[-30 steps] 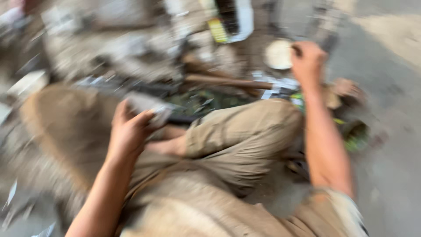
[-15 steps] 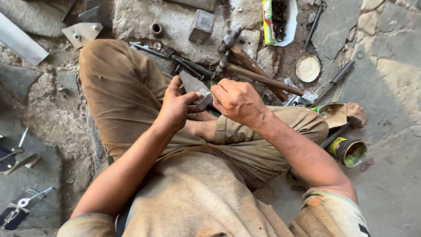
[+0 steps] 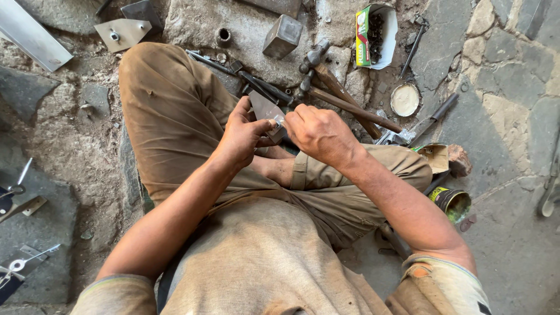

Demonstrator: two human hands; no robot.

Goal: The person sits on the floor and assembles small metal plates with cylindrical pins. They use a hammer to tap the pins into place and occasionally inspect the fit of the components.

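While seated cross-legged, both hands pinch one flat metal piece [image 3: 265,111]. Left hand [image 3: 242,133] grips its edge, right hand [image 3: 318,133] seemingly holds a tiny part against it. Hammers [image 3: 335,93] lie just beyond the piece.

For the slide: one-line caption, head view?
Seated cross-legged, left hand and right hand grip a small metal plate above hammers.

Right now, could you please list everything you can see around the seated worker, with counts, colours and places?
flat grey metal plate: one, grey, held between both hands
wooden-handled hammers: two, brown handles, on the stone ahead
square grey metal block: one, grey, top centre
green and white carton: one, open, dark small pieces inside, top right
round white lid: one, right of the hammers
green tin can: one, by the right knee
left hand: grips the plate
right hand: pinches the plate's edge
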